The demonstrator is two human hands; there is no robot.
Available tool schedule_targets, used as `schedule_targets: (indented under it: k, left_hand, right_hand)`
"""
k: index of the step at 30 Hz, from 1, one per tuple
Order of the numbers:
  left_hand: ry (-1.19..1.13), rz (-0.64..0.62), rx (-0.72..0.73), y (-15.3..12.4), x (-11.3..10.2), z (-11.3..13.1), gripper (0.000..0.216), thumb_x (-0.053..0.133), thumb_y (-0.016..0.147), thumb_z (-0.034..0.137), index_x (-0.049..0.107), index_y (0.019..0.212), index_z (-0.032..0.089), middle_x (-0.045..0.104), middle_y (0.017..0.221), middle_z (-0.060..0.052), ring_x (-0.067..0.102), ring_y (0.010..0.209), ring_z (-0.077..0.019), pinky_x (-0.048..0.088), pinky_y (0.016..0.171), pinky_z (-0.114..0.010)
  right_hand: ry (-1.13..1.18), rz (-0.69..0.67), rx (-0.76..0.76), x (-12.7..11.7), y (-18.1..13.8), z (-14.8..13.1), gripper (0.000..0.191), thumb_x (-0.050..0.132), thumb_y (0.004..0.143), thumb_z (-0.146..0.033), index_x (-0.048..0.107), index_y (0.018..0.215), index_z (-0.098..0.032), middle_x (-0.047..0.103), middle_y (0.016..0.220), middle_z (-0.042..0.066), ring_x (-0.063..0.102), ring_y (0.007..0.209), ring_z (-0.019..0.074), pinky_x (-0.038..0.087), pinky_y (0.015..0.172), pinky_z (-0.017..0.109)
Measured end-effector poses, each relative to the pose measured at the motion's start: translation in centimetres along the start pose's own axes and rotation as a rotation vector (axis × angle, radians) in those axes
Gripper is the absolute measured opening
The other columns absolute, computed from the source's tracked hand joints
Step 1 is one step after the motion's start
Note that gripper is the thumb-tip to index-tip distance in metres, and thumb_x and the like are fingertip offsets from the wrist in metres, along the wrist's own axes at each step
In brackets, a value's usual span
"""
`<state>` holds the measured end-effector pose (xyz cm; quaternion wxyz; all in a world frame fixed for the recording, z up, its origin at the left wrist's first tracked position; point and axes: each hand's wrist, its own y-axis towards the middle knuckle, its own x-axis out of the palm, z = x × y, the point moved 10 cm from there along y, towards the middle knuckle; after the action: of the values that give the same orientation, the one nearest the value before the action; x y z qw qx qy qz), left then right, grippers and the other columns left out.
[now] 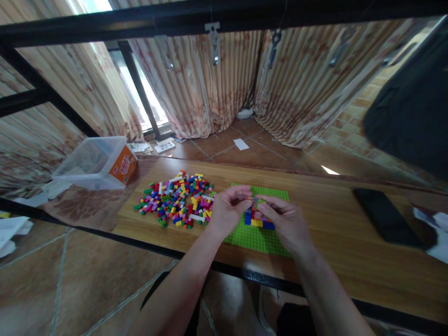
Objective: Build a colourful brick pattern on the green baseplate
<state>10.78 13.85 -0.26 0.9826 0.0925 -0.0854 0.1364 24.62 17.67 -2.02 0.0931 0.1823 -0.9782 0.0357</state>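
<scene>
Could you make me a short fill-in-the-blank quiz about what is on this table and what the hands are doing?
1. Both hands, left hand and right hand, meet over a flat ____ baseplate.
2. The loose pile of bricks lies to the ____ of the baseplate.
3. The clear plastic tub has an ____ label.
4. A flat ____ phone lies on the right of the wooden table.

Missing words: green; left; orange; black

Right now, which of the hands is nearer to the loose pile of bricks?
Left. The left hand sits just beside the pile of bricks, at its right edge. The right hand is farther off, over the green baseplate by the small brick build.
</scene>
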Motion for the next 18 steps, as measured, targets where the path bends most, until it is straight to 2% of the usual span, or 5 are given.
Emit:
schedule_targets:
  k: [4, 9, 13, 18]
  left_hand:
    - [0.216, -0.018, -0.015, 0.5, -0.6, -0.7, 0.027, 0.066, 0.076, 0.009, 0.068, 0.102, 0.015, 0.072, 0.091, -0.005, 0.067, 0.082, -0.0153, 0.055, 0.082, -0.031]
    - [0.815, 0.003, 0.090, 1.0, -3.1, 0.0, 0.033, 0.055, 0.075, 0.000, 0.069, 0.100, 0.016, 0.070, 0.092, -0.007, 0.066, 0.085, -0.0186, 0.054, 0.082, -0.033]
    - [1.137, -0.034, 0.101, 1.1, -4.1, 0.0, 0.037, 0.051, 0.075, -0.002, 0.070, 0.101, 0.017, 0.067, 0.088, -0.006, 0.064, 0.080, -0.0188, 0.053, 0.077, -0.030]
    - [1.259, 0.010, 0.095, 1.2, -5.0, 0.2, 0.038, 0.051, 0.077, -0.002, 0.069, 0.106, 0.015, 0.067, 0.097, -0.010, 0.064, 0.088, -0.0213, 0.052, 0.083, -0.032]
  right_hand:
    - [0.135, 0.133, -0.025, -2.8, 0.4, -0.6, 0.030, 0.085, 0.065, -0.037, 0.077, 0.092, -0.026, 0.075, 0.077, 0.001, 0.067, 0.063, 0.0123, 0.058, 0.064, 0.028]
    - [0.123, 0.281, -0.088, -6.0, 0.9, -1.1, 0.030, 0.081, 0.069, -0.037, 0.075, 0.095, -0.023, 0.075, 0.082, 0.002, 0.069, 0.070, 0.0137, 0.060, 0.075, 0.033]
    - [-0.068, 0.232, -0.099, -5.7, 1.2, -0.9, 0.037, 0.078, 0.071, -0.042, 0.072, 0.102, -0.022, 0.075, 0.088, 0.003, 0.071, 0.075, 0.0177, 0.060, 0.079, 0.040]
    - [-0.293, 0.164, -0.041, -4.0, 1.1, -0.4, 0.042, 0.076, 0.070, -0.046, 0.073, 0.101, -0.018, 0.075, 0.084, 0.006, 0.071, 0.071, 0.0207, 0.059, 0.066, 0.036]
